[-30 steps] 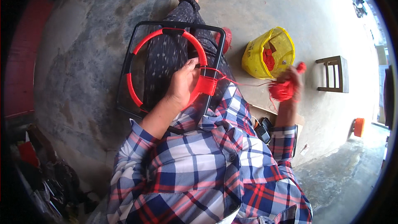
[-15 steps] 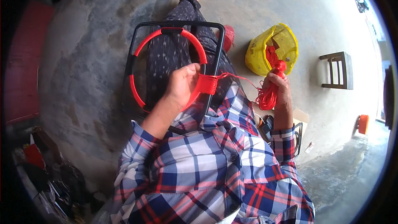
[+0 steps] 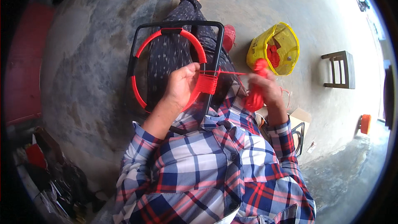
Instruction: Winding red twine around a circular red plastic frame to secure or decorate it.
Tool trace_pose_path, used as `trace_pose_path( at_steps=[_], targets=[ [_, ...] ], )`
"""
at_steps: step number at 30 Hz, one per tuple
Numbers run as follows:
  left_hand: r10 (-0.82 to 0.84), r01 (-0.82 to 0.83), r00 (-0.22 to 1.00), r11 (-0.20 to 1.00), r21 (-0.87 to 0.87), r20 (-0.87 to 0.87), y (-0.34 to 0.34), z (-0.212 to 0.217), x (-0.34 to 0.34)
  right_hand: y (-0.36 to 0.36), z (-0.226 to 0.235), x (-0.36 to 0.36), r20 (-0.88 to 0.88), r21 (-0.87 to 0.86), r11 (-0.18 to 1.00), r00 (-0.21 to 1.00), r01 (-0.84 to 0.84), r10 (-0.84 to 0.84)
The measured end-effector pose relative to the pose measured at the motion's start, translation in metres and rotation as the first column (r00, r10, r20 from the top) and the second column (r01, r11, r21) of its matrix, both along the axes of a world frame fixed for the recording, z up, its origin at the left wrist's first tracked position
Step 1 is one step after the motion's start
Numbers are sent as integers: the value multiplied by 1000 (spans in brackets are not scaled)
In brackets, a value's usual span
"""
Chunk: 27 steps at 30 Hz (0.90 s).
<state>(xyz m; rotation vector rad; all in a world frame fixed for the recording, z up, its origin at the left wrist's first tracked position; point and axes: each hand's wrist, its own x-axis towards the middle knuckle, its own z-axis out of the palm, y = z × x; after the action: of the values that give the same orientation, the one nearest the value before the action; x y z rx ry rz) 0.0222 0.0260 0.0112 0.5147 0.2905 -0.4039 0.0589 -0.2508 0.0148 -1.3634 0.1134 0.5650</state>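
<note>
Tension mattered: our left hand (image 3: 182, 85) clamped the red ring (image 3: 143, 47) on the black frame (image 3: 217, 54), right hand (image 3: 265, 91) gripped the red cord bundle (image 3: 253, 98); we figured wraps needed snug packing.

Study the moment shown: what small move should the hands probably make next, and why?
Probably draw the red cord snug with the right hand. It runs from the fresh wraps on the black frame to the bundle that hand grips, while the left hand steadies the red ring.
</note>
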Motion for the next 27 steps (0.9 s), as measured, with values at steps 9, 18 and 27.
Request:
trace_pose_path(
  at_steps=[9,18,27],
  targets=[
    [-39,63,994,970,233,-105,-9,8,6,-59,-12,-43,34,159,927,937,339,-349],
    [-134,161,984,950,267,-118,1,16,7,-67,-53,-64,-135,-41,969,960,242,-246],
    [-125,158,983,947,281,-133,0,1,4,-32,-62,-8,130,-474,872,989,120,-66]
  ],
)
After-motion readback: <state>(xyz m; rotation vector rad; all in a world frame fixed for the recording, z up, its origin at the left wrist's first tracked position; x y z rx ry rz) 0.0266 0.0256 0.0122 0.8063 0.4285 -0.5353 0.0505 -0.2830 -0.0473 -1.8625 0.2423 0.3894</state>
